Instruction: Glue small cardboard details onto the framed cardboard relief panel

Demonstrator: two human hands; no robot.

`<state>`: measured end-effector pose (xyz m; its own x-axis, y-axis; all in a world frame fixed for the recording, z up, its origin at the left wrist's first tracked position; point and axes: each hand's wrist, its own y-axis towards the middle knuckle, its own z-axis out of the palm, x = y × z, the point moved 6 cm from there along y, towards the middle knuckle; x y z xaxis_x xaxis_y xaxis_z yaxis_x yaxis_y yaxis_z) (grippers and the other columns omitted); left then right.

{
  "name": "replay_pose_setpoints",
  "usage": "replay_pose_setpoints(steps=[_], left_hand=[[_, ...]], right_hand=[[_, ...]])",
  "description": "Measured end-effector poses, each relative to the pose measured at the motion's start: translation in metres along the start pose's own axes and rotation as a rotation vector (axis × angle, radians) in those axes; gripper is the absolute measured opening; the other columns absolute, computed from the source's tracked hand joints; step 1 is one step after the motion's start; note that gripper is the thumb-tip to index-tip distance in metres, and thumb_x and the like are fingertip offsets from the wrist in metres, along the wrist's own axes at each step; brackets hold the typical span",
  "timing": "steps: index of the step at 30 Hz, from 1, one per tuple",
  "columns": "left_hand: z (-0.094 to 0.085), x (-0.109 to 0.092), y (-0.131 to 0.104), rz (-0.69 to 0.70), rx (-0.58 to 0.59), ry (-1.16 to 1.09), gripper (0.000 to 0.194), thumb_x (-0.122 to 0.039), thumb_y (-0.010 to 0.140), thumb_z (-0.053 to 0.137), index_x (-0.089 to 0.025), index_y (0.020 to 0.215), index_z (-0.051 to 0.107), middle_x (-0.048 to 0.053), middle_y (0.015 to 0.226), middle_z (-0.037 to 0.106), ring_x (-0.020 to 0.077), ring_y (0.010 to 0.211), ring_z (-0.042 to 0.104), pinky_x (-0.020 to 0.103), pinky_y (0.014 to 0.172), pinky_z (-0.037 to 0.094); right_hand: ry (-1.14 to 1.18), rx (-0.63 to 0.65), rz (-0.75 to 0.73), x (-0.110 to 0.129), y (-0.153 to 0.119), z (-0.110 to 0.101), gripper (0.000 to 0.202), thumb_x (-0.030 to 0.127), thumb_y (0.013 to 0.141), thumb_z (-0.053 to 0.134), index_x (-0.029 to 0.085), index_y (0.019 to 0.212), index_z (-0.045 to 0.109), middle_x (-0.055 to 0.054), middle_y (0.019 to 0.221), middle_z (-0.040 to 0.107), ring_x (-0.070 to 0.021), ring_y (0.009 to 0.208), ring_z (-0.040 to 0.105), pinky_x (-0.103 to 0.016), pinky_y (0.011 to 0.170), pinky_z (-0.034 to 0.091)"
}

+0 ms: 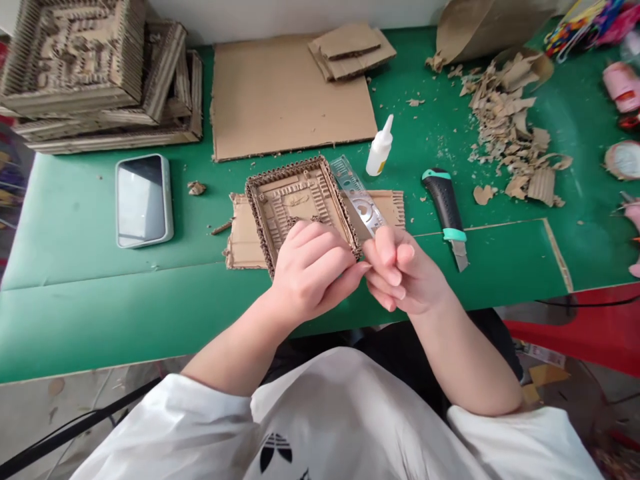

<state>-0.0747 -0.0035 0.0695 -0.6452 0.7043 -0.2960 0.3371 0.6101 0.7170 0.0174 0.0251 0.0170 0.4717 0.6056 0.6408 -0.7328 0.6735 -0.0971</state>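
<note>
A shallow cardboard tray (300, 199) with corrugated walls and small strips inside lies tilted over a flat cardboard piece (245, 233). My left hand (316, 270) rests over its near edge, fingers curled together; whatever they may hold is hidden. Close beside it, at the tray's near right corner, is my right hand (400, 273), with its fingers bent and partly apart and nothing visible between them. Its fingertips nearly meet my left thumb. A clear ruler (357, 195) lies along the tray's right side, its near end by my right hand.
A white glue bottle (380, 148) stands behind the ruler. The utility knife (445, 212), blade out, lies right. A phone (143, 200) is left, below stacked cardboard trays (100, 113). Behind lie a cardboard sheet (285, 100) and scraps (520, 127) on the green table (200, 313).
</note>
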Motion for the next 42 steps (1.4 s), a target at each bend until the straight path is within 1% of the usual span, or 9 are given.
replay_pose_setpoints(steps=[3,8,14,25,32,35,37,39,42], left_hand=[[0.003,-0.002,0.001,0.036,0.047,-0.029,0.018,-0.019,0.084,0.054,-0.02,0.068,0.046,0.001,0.061,0.058,0.015,0.061,0.056,0.03,0.057,0.04],[0.004,-0.004,0.0,0.069,0.068,-0.081,0.02,-0.018,0.085,0.051,-0.02,0.066,0.046,0.002,0.06,0.059,0.0152,0.061,0.057,0.03,0.056,0.041],[0.002,-0.005,0.001,0.082,0.047,-0.093,0.02,-0.018,0.084,0.053,-0.019,0.064,0.046,0.002,0.058,0.059,0.0151,0.059,0.057,0.03,0.055,0.041],[0.002,-0.005,0.001,0.089,0.047,-0.113,0.02,-0.018,0.083,0.053,-0.019,0.064,0.047,0.003,0.057,0.058,0.0154,0.058,0.056,0.03,0.056,0.043],[0.001,-0.004,0.001,0.077,0.035,-0.215,0.017,-0.015,0.079,0.057,-0.018,0.064,0.048,0.004,0.058,0.057,0.0163,0.058,0.056,0.032,0.057,0.046],[-0.004,-0.001,0.003,0.01,0.024,-0.49,0.018,-0.017,0.081,0.054,-0.018,0.064,0.048,0.002,0.055,0.054,0.0152,0.056,0.054,0.033,0.057,0.046],[-0.009,0.004,0.004,-0.061,-0.019,-0.777,0.026,-0.022,0.086,0.048,-0.018,0.061,0.044,0.0,0.05,0.049,0.0135,0.052,0.051,0.032,0.054,0.046],[-0.013,0.009,0.003,-0.116,-0.086,-0.949,0.033,-0.027,0.09,0.043,-0.018,0.058,0.04,-0.001,0.046,0.044,0.013,0.049,0.048,0.032,0.053,0.045],[-0.017,0.011,-0.002,-0.14,-0.168,-0.846,0.023,-0.027,0.087,0.05,-0.018,0.065,0.05,0.0,0.052,0.049,0.014,0.054,0.052,0.031,0.055,0.046]], right_hand=[[0.009,0.097,-0.027,0.002,0.0,0.005,0.042,0.049,0.064,0.075,0.019,0.058,0.046,0.013,0.045,0.045,-0.0006,0.029,0.037,-0.012,0.03,0.043],[0.035,0.156,-0.038,0.004,-0.002,0.008,0.04,0.043,0.062,0.079,0.019,0.054,0.048,0.012,0.046,0.05,-0.001,0.028,0.039,-0.013,0.03,0.045],[0.077,0.308,-0.129,0.006,-0.007,0.01,0.013,0.031,0.073,0.073,0.022,0.073,0.064,0.01,0.054,0.055,-0.0018,0.03,0.043,-0.014,0.033,0.048],[0.112,0.471,-0.303,0.012,-0.013,0.022,0.018,0.024,0.079,0.065,0.019,0.064,0.059,0.007,0.059,0.05,-0.0024,0.04,0.049,-0.013,0.035,0.048],[0.143,0.461,-0.323,0.009,-0.012,0.018,0.011,0.024,0.08,0.066,0.019,0.07,0.064,0.006,0.062,0.052,-0.0026,0.04,0.051,-0.013,0.036,0.05],[0.08,0.431,-0.291,0.01,-0.012,0.014,0.009,0.027,0.079,0.068,0.019,0.074,0.068,0.006,0.063,0.053,-0.0023,0.04,0.051,-0.014,0.039,0.052],[-0.026,0.334,-0.251,0.011,-0.01,0.008,0.008,0.026,0.077,0.07,0.018,0.076,0.069,0.006,0.064,0.054,-0.0021,0.041,0.052,-0.015,0.042,0.054],[-0.148,0.182,-0.209,0.013,-0.008,0.0,0.008,0.023,0.074,0.073,0.016,0.074,0.07,0.005,0.063,0.056,-0.0018,0.041,0.052,-0.015,0.044,0.055],[-0.274,0.005,-0.135,0.016,-0.006,-0.008,0.011,0.023,0.07,0.075,0.015,0.07,0.069,0.005,0.06,0.058,-0.0016,0.039,0.05,-0.017,0.045,0.056]])
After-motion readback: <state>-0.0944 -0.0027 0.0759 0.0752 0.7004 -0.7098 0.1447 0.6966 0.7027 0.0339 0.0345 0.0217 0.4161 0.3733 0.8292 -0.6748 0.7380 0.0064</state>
